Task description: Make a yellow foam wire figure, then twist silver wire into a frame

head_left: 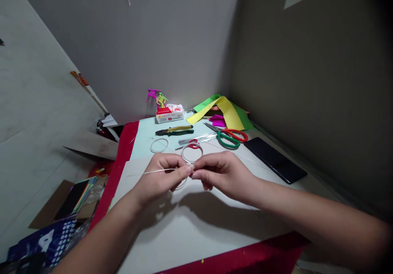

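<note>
My left hand (164,175) and my right hand (219,171) meet fingertip to fingertip above the white table top (190,225). Both pinch a thin white wire (156,171) that sticks out to the left past my left fingers. A loop of the same wire hangs just below the pinch. Behind my hands lie a white wire ring (192,152) and a second ring (159,145) further left.
Pliers (174,131), red-handled scissors (236,133), green-handled scissors (227,140) and a bundle of straight wires (196,138) lie at the back. Yellow and green paper strips (225,108), a small white box (170,114), a black phone (274,158). Clutter on the floor at left.
</note>
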### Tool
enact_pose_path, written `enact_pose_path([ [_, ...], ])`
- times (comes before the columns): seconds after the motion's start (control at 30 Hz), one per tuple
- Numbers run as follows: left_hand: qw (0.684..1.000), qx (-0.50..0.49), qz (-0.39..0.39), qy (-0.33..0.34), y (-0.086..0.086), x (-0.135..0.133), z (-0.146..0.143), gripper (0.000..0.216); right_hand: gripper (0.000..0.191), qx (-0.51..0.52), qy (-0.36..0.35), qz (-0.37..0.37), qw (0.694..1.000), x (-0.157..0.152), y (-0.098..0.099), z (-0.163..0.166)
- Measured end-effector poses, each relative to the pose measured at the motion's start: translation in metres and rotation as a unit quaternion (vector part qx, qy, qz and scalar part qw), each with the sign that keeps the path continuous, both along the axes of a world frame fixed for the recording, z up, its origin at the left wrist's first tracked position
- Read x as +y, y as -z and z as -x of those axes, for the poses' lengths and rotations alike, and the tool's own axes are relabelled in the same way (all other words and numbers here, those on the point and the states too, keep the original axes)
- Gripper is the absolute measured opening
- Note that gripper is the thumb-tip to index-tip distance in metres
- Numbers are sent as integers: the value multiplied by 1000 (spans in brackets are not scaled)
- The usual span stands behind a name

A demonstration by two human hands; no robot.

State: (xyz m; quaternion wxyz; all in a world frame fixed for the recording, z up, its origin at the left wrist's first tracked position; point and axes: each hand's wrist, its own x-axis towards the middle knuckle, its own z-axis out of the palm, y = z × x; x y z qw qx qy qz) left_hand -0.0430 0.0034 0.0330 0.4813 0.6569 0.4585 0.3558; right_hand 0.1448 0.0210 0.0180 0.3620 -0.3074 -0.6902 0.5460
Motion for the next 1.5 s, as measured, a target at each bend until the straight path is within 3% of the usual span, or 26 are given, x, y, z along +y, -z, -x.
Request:
enact_pose_path([
  [0.13, 996, -13, -68, -57, -12, 4, 21, 8, 12, -52, 17, -63, 997, 23, -11, -23],
  [0.27, 962, -122, -177, -166, -28, 6, 44, 16, 19, -131, -88, -51, 986, 48, -20, -55],
  [0.33, 953, -125, -195, -194, -31, 6, 45, 19, 21, -165, -153, -56, 973, 51, -20, -62],
  [0.43, 974, 28, -177, -141, -27, 6, 32, 16, 22, -199, -233, -78, 949, 43, -14, -56],
  [0.53, 964, 256, -70, -23, -16, 5, 16, 31, 20, -206, -265, -130, 933, 30, -8, -41],
  [0.63, 949, 305, 1, 87, -3, 3, 7, 34, 20, -217, -246, -179, 927, 22, -2, -32],
  [0.7, 946, 304, 18, 112, 3, 4, 5, 26, 19, -227, -226, -195, 927, 22, 2, -30],
  [0.87, 948, 293, 44, 114, 8, 7, 1, 27, 14, -214, -222, -174, 935, 29, 9, -31],
  [1.03, 957, 229, 151, 92, 3, 6, -2, 32, 13, -177, -221, -226, 932, 32, 12, -33],
  [1.13, 960, 205, 179, 64, 2, 9, 0, 32, 16, -201, -156, -341, 905, 32, 16, -32],
  [1.23, 963, 205, 162, 59, 3, 14, 2, 29, 17, -252, -39, -481, 839, 30, 21, -30],
  [1.3, 967, 189, 162, 51, 4, 16, 3, 26, 17, -249, 17, -521, 816, 28, 25, -28],
  [1.5, 970, 150, 180, 58, 3, 17, 3, 24, 19, -102, 35, -444, 889, 27, 38, -25],
])
